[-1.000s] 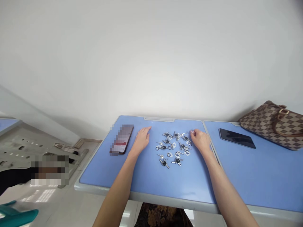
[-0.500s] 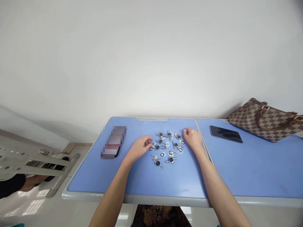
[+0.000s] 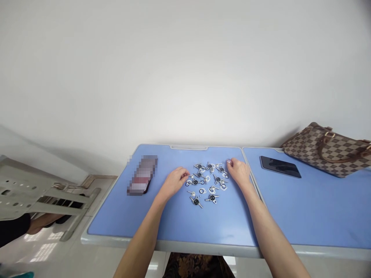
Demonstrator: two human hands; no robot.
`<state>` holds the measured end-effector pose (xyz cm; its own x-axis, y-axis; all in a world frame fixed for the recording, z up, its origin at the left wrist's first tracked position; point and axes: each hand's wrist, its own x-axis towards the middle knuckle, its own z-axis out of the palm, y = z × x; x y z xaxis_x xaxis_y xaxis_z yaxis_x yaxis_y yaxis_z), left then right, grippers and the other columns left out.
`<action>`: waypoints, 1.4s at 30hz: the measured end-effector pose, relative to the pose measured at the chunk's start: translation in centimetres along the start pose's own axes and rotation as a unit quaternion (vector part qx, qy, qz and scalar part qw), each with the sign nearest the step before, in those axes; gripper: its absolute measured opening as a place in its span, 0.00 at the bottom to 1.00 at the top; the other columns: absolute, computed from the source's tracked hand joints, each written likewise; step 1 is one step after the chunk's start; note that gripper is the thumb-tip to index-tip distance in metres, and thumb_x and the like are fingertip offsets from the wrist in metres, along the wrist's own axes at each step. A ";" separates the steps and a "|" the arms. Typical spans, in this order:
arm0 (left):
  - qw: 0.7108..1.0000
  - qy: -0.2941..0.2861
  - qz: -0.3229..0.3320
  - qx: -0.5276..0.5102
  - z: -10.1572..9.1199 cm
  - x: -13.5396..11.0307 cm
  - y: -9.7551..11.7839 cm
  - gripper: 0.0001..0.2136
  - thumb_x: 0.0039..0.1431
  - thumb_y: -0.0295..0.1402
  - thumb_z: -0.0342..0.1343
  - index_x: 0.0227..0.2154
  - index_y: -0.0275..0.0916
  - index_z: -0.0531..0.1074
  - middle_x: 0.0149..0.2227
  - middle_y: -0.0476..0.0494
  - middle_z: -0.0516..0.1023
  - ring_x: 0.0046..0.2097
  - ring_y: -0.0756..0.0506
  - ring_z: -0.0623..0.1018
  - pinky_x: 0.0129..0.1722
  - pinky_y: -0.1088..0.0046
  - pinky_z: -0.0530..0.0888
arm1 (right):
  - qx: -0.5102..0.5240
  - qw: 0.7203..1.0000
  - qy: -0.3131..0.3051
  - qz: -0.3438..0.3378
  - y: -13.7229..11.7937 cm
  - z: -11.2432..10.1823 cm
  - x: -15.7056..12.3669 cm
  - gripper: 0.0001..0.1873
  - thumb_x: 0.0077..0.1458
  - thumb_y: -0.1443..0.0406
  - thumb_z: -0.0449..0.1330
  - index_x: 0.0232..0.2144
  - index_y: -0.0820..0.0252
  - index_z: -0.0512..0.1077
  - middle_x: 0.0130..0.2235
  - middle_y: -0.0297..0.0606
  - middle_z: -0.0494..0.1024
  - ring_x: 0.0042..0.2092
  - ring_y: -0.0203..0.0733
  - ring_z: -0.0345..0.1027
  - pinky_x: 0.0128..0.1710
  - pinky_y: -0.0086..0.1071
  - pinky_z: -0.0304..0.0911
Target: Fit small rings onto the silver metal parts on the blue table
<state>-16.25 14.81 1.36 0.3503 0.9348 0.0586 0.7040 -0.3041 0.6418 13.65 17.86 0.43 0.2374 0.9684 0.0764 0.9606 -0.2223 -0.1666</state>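
My left hand [image 3: 176, 181] is at the left edge of a cluster of small metal parts, thumb and fingertips pinched on the thin stem of a small metal pin [image 3: 190, 176]. My right hand [image 3: 240, 172] rests at the cluster's right side, fingers closed around something small and pale that I cannot make out. Between the hands lie several metal fittings with black round centres [image 3: 212, 197], thin arms sticking out. Among them are a dark ring on a flat metal plate [image 3: 202, 191], a loose stemmed pin [image 3: 191, 193] and another dark ring [image 3: 187, 184].
The blue tabletop [image 3: 174, 227] meets a second blue table [image 3: 315, 216] on the right. A pixelated phone [image 3: 142, 175] lies at left, a black phone [image 3: 280, 166] at right. A checkered handbag [image 3: 327, 150] leans near the wall. A person's foot [image 3: 40, 223] shows at lower left.
My left hand's fingers have closed onto the metal pin at the cluster's left edge. My right hand stays closed at the right. The whole view has shifted slightly.
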 end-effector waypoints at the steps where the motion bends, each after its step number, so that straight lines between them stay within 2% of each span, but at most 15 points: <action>1: 1.000 0.001 -0.001 -0.001 -0.2 0.0 -0.1 0.08 0.59 0.29 0.49 0.34 0.40 0.73 0.36 0.46 0.73 0.37 0.47 0.74 0.39 0.69 0.69 | 0.000 1.000 0.000 -0.001 0.0 0.0 0.0 0.18 0.63 0.59 0.49 0.36 0.60 0.76 0.32 0.45 0.79 0.34 0.43 0.72 0.29 0.31 0.46; 10: 1.000 0.024 -0.009 -0.010 -0.3 -0.2 -0.9 0.11 0.59 0.28 0.49 0.40 0.40 0.75 0.39 0.45 0.75 0.38 0.47 0.75 0.40 0.68 0.72 | -0.009 1.000 0.012 -0.003 0.1 0.0 -0.1 0.19 0.64 0.58 0.48 0.35 0.61 0.76 0.32 0.44 0.79 0.33 0.43 0.72 0.28 0.32 0.44; 14: 0.998 0.067 -0.002 -0.005 -0.7 -0.3 -1.3 0.14 0.57 0.25 0.48 0.43 0.41 0.74 0.40 0.45 0.75 0.38 0.47 0.76 0.41 0.68 0.74 | -0.008 1.000 0.002 -0.001 0.1 0.0 -0.1 0.19 0.64 0.58 0.48 0.35 0.61 0.77 0.32 0.45 0.79 0.33 0.43 0.72 0.28 0.32 0.45; 18: 0.978 0.208 0.025 -0.008 -1.9 -0.6 -0.9 0.13 0.59 0.25 0.48 0.44 0.40 0.73 0.43 0.43 0.74 0.38 0.49 0.75 0.40 0.69 0.74 | -0.010 1.000 -0.004 0.005 0.1 -0.1 -0.1 0.20 0.64 0.58 0.48 0.35 0.61 0.77 0.32 0.45 0.79 0.33 0.43 0.72 0.28 0.32 0.46; 20: 0.940 0.336 0.051 -0.015 -2.4 -1.1 -0.2 0.15 0.61 0.26 0.47 0.49 0.40 0.70 0.47 0.40 0.72 0.41 0.48 0.75 0.41 0.69 0.74 | -0.011 1.000 -0.005 0.004 0.1 -0.1 -0.1 0.20 0.64 0.57 0.48 0.35 0.61 0.77 0.33 0.46 0.79 0.34 0.44 0.72 0.28 0.32 0.46; 22: 0.880 0.469 0.078 -0.008 -2.9 -1.7 0.6 0.19 0.63 0.27 0.47 0.56 0.40 0.62 0.54 0.36 0.68 0.48 0.45 0.74 0.45 0.66 0.74 | -0.014 1.000 -0.003 -0.002 0.2 -0.2 -0.2 0.21 0.64 0.57 0.48 0.35 0.62 0.77 0.33 0.47 0.80 0.34 0.44 0.72 0.28 0.32 0.46; 24: 0.836 0.541 0.087 0.015 -3.3 -2.3 1.1 0.27 0.63 0.29 0.47 0.64 0.41 0.49 0.62 0.31 0.58 0.58 0.40 0.68 0.53 0.59 0.70 | -0.016 1.000 -0.003 -0.006 0.2 -0.1 -0.2 0.21 0.64 0.57 0.48 0.36 0.62 0.77 0.33 0.48 0.80 0.34 0.45 0.72 0.28 0.32 0.47; 25: 0.833 0.546 0.081 0.028 -3.4 -2.6 1.2 0.31 0.63 0.29 0.48 0.66 0.42 0.41 0.66 0.31 0.51 0.63 0.38 0.62 0.58 0.55 0.66 | -0.017 1.000 -0.005 -0.003 0.3 -0.1 -0.2 0.21 0.64 0.57 0.48 0.36 0.62 0.77 0.33 0.48 0.79 0.34 0.46 0.72 0.28 0.32 0.47; 27: 0.856 0.511 0.056 0.055 -3.6 -2.7 1.1 0.37 0.63 0.31 0.50 0.67 0.40 0.33 0.70 0.31 0.38 0.69 0.35 0.47 0.64 0.50 0.55 | -0.018 1.000 -0.009 -0.001 0.4 0.1 -0.2 0.21 0.64 0.56 0.48 0.36 0.62 0.77 0.33 0.48 0.79 0.34 0.46 0.72 0.28 0.32 0.48; 28: 0.877 0.475 0.042 0.068 -3.6 -2.6 0.9 0.37 0.62 0.31 0.50 0.67 0.39 0.34 0.70 0.32 0.36 0.70 0.35 0.43 0.66 0.49 0.52 | -0.019 1.000 -0.011 0.002 0.5 0.1 -0.1 0.22 0.63 0.55 0.48 0.36 0.62 0.77 0.33 0.48 0.80 0.35 0.47 0.72 0.28 0.33 0.48; 30: 0.923 0.373 0.027 0.092 -3.3 -2.3 0.4 0.29 0.63 0.32 0.49 0.66 0.39 0.47 0.70 0.34 0.40 0.70 0.36 0.45 0.66 0.51 0.52 | -0.018 1.000 -0.016 0.008 0.5 0.1 -0.1 0.22 0.63 0.55 0.49 0.36 0.62 0.77 0.33 0.49 0.80 0.35 0.48 0.73 0.28 0.33 0.48; 32: 0.957 0.273 0.033 0.091 -2.7 -1.8 0.1 0.21 0.65 0.31 0.45 0.61 0.40 0.58 0.69 0.37 0.47 0.68 0.40 0.54 0.65 0.58 0.58 | -0.015 1.000 -0.020 0.014 0.5 0.1 -0.1 0.22 0.63 0.54 0.49 0.35 0.62 0.77 0.33 0.49 0.79 0.35 0.49 0.73 0.28 0.33 0.48; 35: 0.967 0.244 0.028 0.064 -1.5 -1.1 0.3 0.20 0.67 0.34 0.43 0.61 0.39 0.58 0.67 0.37 0.51 0.65 0.42 0.62 0.62 0.63 0.63 | -0.013 1.000 -0.021 0.013 0.5 -0.2 -0.2 0.22 0.63 0.55 0.49 0.35 0.61 0.77 0.34 0.48 0.79 0.36 0.49 0.72 0.28 0.33 0.48; 40: 0.981 0.167 -0.069 0.077 -0.2 -0.5 0.5 0.22 0.67 0.39 0.44 0.60 0.34 0.57 0.60 0.30 0.64 0.60 0.36 0.67 0.58 0.54 0.64 | -0.006 1.000 -0.021 0.012 0.5 -0.2 -0.3 0.22 0.62 0.54 0.49 0.34 0.62 0.77 0.33 0.48 0.79 0.35 0.49 0.72 0.29 0.32 0.49; 42: 0.977 0.182 -0.079 0.074 -0.2 -0.5 0.4 0.23 0.68 0.40 0.43 0.61 0.34 0.55 0.61 0.29 0.63 0.58 0.36 0.69 0.57 0.54 0.65 | -0.003 1.000 -0.017 0.012 0.6 -0.1 -0.3 0.22 0.62 0.54 0.49 0.35 0.62 0.78 0.33 0.49 0.79 0.35 0.48 0.71 0.29 0.33 0.50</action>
<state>-16.29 14.31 1.73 0.0074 0.9675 0.2529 0.8225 -0.1497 0.5487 14.16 17.41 0.45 0.2555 0.9660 0.0398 0.9555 -0.2460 -0.1626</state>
